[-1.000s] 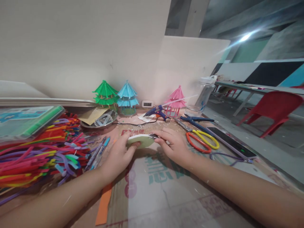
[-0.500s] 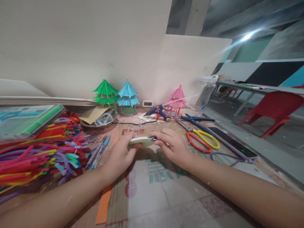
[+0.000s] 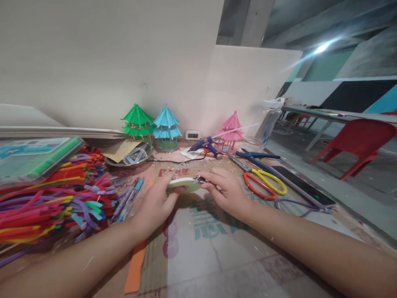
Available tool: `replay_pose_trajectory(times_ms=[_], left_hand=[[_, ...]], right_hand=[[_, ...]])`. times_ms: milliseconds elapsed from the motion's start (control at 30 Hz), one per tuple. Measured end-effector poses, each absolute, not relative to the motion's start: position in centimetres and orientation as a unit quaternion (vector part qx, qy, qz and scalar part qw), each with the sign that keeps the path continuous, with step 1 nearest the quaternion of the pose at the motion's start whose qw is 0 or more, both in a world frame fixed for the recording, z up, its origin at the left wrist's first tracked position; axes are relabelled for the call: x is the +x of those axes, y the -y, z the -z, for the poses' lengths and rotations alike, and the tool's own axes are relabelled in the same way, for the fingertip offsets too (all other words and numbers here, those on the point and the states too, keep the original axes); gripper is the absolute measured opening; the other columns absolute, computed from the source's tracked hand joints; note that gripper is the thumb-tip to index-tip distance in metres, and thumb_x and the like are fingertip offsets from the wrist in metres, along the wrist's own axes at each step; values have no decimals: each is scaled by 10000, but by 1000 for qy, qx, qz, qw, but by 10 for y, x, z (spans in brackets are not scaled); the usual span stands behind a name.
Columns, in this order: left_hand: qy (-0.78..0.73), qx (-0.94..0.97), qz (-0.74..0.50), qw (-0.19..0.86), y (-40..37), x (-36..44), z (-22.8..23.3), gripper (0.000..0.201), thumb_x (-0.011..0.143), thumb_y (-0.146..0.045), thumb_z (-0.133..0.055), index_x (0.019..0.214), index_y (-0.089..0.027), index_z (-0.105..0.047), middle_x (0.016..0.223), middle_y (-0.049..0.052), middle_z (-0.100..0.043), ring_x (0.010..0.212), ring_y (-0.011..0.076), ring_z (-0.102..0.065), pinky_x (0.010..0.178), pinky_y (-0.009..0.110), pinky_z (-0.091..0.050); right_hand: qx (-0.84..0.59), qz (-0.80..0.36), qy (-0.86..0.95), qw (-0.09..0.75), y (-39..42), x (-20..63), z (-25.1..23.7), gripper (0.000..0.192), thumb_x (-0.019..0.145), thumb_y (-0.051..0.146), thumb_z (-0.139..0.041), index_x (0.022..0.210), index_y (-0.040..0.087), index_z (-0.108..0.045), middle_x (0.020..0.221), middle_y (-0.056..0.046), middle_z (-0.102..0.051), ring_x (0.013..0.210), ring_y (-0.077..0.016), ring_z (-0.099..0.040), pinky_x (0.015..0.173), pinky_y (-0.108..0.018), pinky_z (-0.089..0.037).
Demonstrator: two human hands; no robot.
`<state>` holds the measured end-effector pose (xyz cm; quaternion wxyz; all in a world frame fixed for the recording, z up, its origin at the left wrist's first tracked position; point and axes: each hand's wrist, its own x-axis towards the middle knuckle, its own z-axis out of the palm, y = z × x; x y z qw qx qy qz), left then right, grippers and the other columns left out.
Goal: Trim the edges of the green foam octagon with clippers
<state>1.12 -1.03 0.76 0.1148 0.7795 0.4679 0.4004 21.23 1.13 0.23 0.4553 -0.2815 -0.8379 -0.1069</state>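
Between my hands, above the cardboard-covered table, a thin round disc is held tilted, pale green below with a white edge. My left hand grips its left side, thumb and fingers closed on the rim. At the right edge, my right hand pinches a small dark piece against the disc; its kind is too small to tell. Behind the hands lies a blue glue gun with a red light lit. Red-and-yellow-handled scissors rest to the right of my right hand.
Pipe cleaners are heaped at left beside a plastic case. Pens and an orange strip lie near my left arm. Small green, blue and pink pavilions stand behind. A phone and blue pliers lie right.
The disc's right end and the dark piece have shifted very slightly. Both hands keep nearly the same place and grip.
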Motion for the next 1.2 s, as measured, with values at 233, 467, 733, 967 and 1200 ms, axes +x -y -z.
replay_pose_trajectory(times_ms=[233, 467, 733, 967, 1200], left_hand=[[-469, 782, -397, 106, 11, 11, -8, 89, 815, -233, -465, 833, -181, -535, 794, 22, -616, 752, 179, -558, 653, 280, -435], [-466, 779, -404, 113, 12, 12, -9, 73, 802, -227, -459, 792, -186, -519, 764, 14, -608, 722, 168, -550, 648, 272, -435], [-471, 771, -403, 144, 10, 12, -7, 142, 824, -291, -459, 859, -179, -540, 823, 30, -623, 811, 195, -566, 697, 298, -436], [-484, 776, -387, 120, 10, 7, -5, 130, 840, -293, -452, 842, -186, -525, 796, 13, -600, 766, 185, -551, 702, 304, -420], [-471, 775, -400, 135, 11, 11, -9, 106, 821, -281, -457, 800, -195, -514, 758, 7, -593, 735, 177, -548, 655, 284, -422]], right_hand=[[-274, 115, 838, 458, -11, 213, -3, 363, 953, 349, -390, 955, 120, -671, 639, -35, -559, 611, -153, -512, 557, -255, -404], [-281, 113, 837, 457, -11, 212, -4, 359, 950, 353, -395, 960, 122, -669, 642, -37, -561, 613, -156, -516, 568, -260, -411], [-279, 103, 839, 455, -12, 214, -3, 355, 955, 365, -383, 970, 148, -664, 645, -29, -562, 607, -147, -510, 556, -257, -397], [-282, 101, 843, 447, -12, 215, -4, 346, 942, 362, -416, 975, 134, -675, 656, -40, -571, 618, -156, -520, 562, -264, -411], [-285, 74, 839, 458, -12, 214, -2, 342, 945, 358, -408, 943, 151, -679, 655, -43, -599, 636, -163, -558, 572, -270, -439]])
